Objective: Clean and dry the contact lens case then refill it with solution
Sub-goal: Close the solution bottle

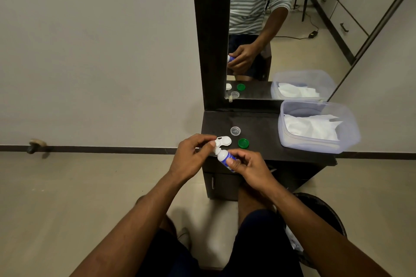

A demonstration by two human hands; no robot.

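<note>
Landmark: the dark worktop (265, 119), against which every place below is given.
Mirror (281, 29): stood upright at the back edge of the worktop; a striped shirt and a hand are reflected in it.
Plastic tub (351, 139): set on the right end of the worktop, with white tissue (310, 127) lying inside.
Left hand (191, 159): held over the front left corner of the worktop, its grip pinched on the white contact lens case (224, 141).
Right hand (252, 167): held at the front edge of the worktop, its grip clenched round the solution bottle (221, 157).
Solution bottle: tilted, its nozzle pointed up at the case and just beside it; contact cannot be told.
Green cap (243, 143): lying on the worktop just right of the case.
Clear cap (235, 130): lying on the worktop behind the green cap, apart from it.
</note>
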